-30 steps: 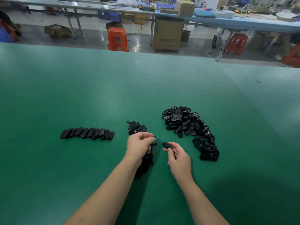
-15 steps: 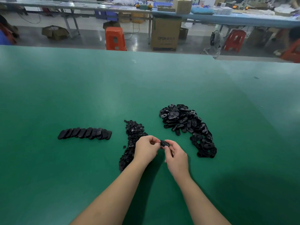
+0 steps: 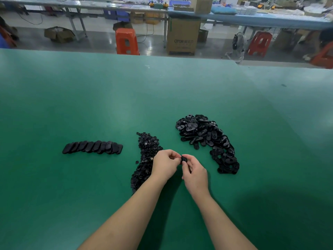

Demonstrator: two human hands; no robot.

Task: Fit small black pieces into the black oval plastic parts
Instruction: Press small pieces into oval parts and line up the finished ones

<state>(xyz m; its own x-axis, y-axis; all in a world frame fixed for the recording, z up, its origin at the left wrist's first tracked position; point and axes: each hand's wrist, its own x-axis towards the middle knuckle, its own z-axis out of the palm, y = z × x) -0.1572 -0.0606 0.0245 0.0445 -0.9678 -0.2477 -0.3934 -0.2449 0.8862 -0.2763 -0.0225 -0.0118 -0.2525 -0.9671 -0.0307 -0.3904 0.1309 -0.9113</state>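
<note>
Both hands, left hand [image 3: 164, 164] and right hand [image 3: 195, 175], pinch one oval part [image 3: 184, 159].

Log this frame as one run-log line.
step: fitting piece | right hand: holds oval part | left hand: pinching at it | small-piece pile: left | oval pile: right | finished row: far left

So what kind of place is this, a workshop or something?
Most likely a factory assembly floor. The long green worktable carries heaps of identical black oval parts and small black pieces, and behind it stand more long benches, cardboard cartons and orange plastic stools.
</note>
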